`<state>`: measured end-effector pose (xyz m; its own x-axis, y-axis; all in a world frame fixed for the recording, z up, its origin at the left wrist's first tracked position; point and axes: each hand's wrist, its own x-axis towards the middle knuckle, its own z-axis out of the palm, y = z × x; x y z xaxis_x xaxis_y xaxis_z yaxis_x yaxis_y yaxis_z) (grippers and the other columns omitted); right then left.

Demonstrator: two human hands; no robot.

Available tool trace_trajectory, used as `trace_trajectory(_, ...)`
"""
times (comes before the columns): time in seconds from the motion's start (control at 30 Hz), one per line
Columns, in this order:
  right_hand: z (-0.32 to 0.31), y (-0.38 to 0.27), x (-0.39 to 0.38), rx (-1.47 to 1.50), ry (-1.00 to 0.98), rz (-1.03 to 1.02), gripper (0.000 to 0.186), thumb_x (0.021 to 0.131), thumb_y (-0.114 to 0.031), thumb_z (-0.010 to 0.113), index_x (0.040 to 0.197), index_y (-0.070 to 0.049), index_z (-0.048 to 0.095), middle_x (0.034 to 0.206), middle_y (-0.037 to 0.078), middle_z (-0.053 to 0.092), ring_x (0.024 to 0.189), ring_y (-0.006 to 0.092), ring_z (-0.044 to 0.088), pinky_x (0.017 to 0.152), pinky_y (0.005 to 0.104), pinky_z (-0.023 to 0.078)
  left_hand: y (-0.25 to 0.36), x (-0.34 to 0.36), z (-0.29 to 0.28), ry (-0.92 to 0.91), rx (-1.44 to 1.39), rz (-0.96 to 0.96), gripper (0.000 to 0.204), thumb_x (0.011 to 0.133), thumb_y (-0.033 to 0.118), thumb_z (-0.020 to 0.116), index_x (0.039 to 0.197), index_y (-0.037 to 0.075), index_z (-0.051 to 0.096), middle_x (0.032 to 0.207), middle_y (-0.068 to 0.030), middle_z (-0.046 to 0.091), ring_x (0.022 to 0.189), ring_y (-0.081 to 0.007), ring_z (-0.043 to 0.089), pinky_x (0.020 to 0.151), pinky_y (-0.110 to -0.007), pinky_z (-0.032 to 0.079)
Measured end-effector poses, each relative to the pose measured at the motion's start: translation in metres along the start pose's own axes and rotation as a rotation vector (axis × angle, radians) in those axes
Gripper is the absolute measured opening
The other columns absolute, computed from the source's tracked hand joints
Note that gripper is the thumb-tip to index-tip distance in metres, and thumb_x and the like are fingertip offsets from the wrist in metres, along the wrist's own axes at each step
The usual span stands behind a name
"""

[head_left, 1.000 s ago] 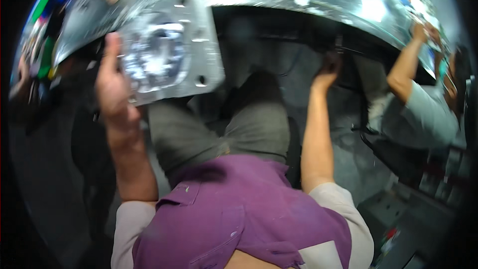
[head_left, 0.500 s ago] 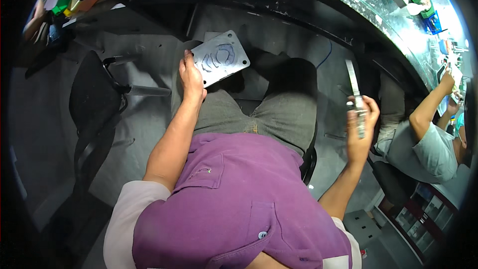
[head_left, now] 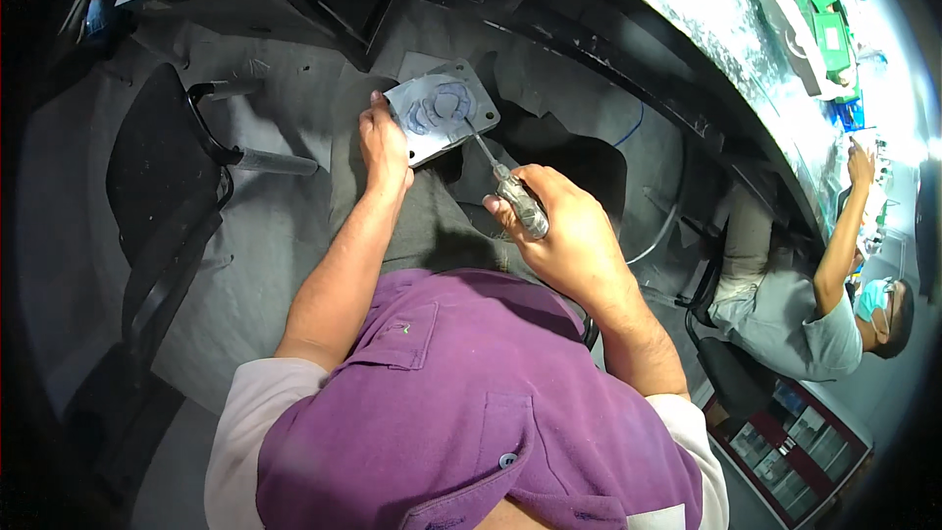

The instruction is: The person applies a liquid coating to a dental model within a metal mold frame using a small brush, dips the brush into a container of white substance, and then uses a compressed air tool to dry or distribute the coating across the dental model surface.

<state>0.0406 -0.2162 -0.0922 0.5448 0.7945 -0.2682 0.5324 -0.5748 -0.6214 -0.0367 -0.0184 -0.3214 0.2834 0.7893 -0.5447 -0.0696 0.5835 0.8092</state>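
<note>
A flat rectangular metal plate (head_left: 475,98) with corner holes and bluish curved recesses in its face rests over my lap. My left hand (head_left: 384,145) grips its left edge, thumb on top. In my right hand (head_left: 574,226) is a screwdriver (head_left: 521,200) with a clear, worn handle and thin metal shaft. Its tip reaches the right part of the plate's face, next to the recesses; whether it presses on the metal I cannot tell. The fingers under the plate are hidden.
A dark workbench edge (head_left: 608,59) curves across the front and right. At left stands a black chair (head_left: 162,162) with armrests. A masked co-worker (head_left: 795,319) sits at right, reaching onto the bench. Green boxes (head_left: 832,39) lie on the bench; a glass-doored cabinet (head_left: 785,456) stands behind.
My right hand has swung in from the far right, bringing the screwdriver to the plate. The left hand still holds the plate nearly in place. The view has shifted slightly.
</note>
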Motion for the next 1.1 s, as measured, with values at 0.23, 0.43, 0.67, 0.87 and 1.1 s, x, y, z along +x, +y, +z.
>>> trace_trajectory(0.23,-0.01,-0.012,0.02,-0.004,-0.02,0.076,0.036,0.095,-0.036,0.073,0.107,-0.002,0.068,0.095,0.018,0.07,0.088,0.0375,0.072,0.076,0.0453,0.056,0.017,-0.008,0.006,0.008,0.027,-0.042,0.056,0.109,0.048,0.046,0.122,-0.006,0.054,0.115,-0.0184,0.064,0.103,-0.0232,0.065,0.088,-0.036,0.053)
trace_trajectory(0.43,-0.02,-0.01,0.033,0.014,-0.037,0.113,0.037,0.095,-0.037,0.073,0.103,-0.001,0.07,0.092,0.019,0.072,0.087,0.0377,0.073,0.076,0.0455,0.056,0.015,-0.005,0.003,-0.074,-0.045,-0.07,0.056,0.109,0.047,0.045,0.125,-0.006,0.053,0.117,-0.0185,0.064,0.105,-0.0241,0.065,0.09,-0.037,0.054)
trace_trajectory(0.67,-0.024,-0.023,0.046,-0.019,-0.076,0.113,0.038,0.095,-0.037,0.073,0.101,0.0,0.07,0.091,0.021,0.072,0.086,0.0393,0.073,0.076,0.0464,0.056,0.016,-0.002,0.001,-0.083,-0.045,-0.074,0.054,0.109,0.046,0.045,0.126,-0.005,0.052,0.118,-0.0184,0.064,0.106,-0.0242,0.065,0.091,-0.037,0.054)
trace_trajectory(0.87,-0.017,-0.026,0.054,-0.012,-0.085,0.102,0.039,0.095,-0.039,0.073,0.096,0.0,0.071,0.083,0.022,0.071,0.081,0.0407,0.072,0.073,0.0473,0.056,0.027,-0.01,0.006,-0.13,-0.116,-0.087,0.052,0.11,0.044,0.045,0.127,-0.005,0.05,0.119,-0.0187,0.064,0.105,-0.0255,0.068,0.09,-0.038,0.057)
trace_trajectory(1.1,-0.028,-0.037,0.047,-0.002,-0.246,0.074,0.039,0.092,-0.04,0.077,0.099,-0.001,0.073,0.072,0.016,0.066,0.063,0.0278,0.063,0.063,0.0405,0.049,0.02,-0.002,0.0,-0.138,-0.124,-0.086,0.051,0.11,0.044,0.045,0.126,-0.005,0.051,0.118,-0.0178,0.065,0.104,-0.0253,0.069,0.089,-0.037,0.057)
